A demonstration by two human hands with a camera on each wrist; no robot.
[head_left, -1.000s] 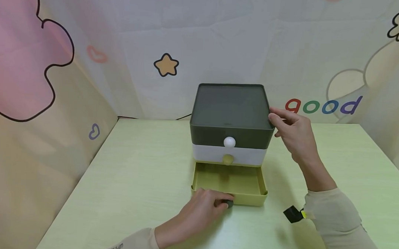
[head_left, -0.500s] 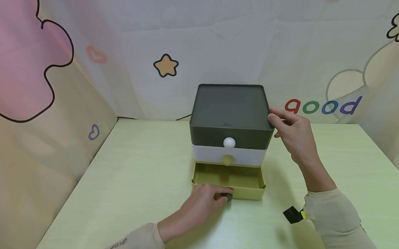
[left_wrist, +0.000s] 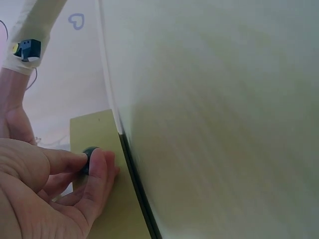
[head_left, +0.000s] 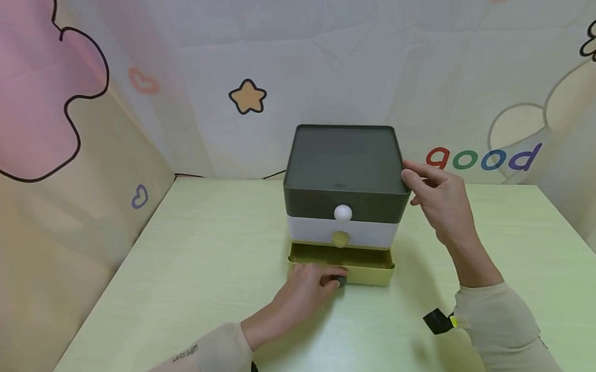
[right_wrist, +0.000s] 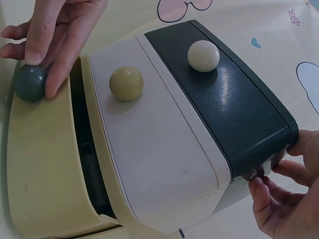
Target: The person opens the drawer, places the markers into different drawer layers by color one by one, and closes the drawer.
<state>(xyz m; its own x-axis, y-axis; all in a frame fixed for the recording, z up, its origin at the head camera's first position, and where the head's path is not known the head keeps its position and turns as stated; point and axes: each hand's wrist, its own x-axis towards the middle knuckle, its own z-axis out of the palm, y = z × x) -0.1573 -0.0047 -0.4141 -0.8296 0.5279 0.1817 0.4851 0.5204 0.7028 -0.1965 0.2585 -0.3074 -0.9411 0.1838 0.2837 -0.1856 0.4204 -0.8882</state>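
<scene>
A small three-tier drawer box (head_left: 348, 157) stands on the table, dark green on top, white in the middle and yellow-green below. Its bottom drawer (head_left: 371, 276) is pulled partly out. My left hand (head_left: 303, 289) pinches that drawer's dark round knob (right_wrist: 31, 83) between thumb and fingers. At the box's upper right side, my right hand (head_left: 439, 200) holds the dark top tier by its edge, thumb and fingertips against it. The white knob (right_wrist: 203, 56) and the yellow-green knob (right_wrist: 126, 83) are untouched, and the two upper drawers sit flush.
The pale green table (head_left: 215, 249) spreads around the box. Behind it hangs a printed cloth (head_left: 333, 71) with a star and the word "good". A black wrist device (head_left: 438, 321) sticks out from the right sleeve.
My left hand has moved away from me with the knob, sliding the bottom drawer further in, so less of its inside shows. The right hand has stayed at the box's side.
</scene>
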